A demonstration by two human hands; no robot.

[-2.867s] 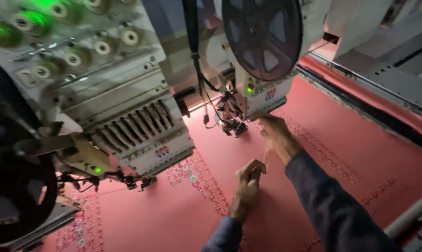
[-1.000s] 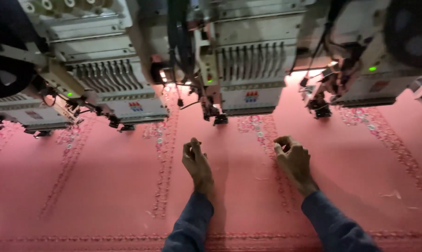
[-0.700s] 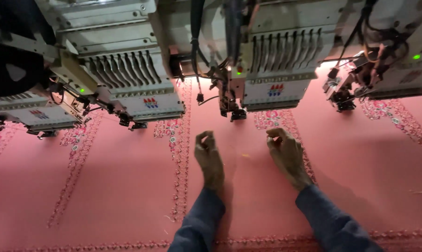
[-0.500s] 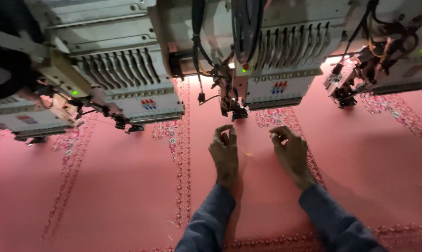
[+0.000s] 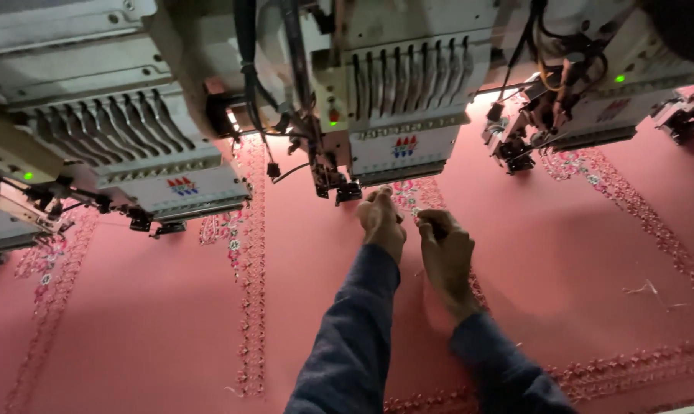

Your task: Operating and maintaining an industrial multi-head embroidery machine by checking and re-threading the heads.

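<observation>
Hands side by side on pink fabric (image 5: 577,253), left hand (image 5: 382,218) and right hand (image 5: 445,249) both curled shut, beneath embroidery head (image 5: 397,115).

left embroidery head (image 5: 144,165) | right embroidery head (image 5: 592,107) | loose thread scrap (image 5: 644,290)

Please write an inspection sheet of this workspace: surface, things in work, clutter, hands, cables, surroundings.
Surface: pink fabric stretched flat, with embroidered floral bands.
Things in work: middle embroidery head; both hands are just below its needle area.
Clutter: loose thread scraps on the fabric at right.
Hands: left hand and right hand are close together on the fabric, fingers curled; whether they pinch a thread cannot be told.
Cables: black cables hang beside the middle head.
Surroundings: further embroidery heads left and right, green lamps lit.
</observation>
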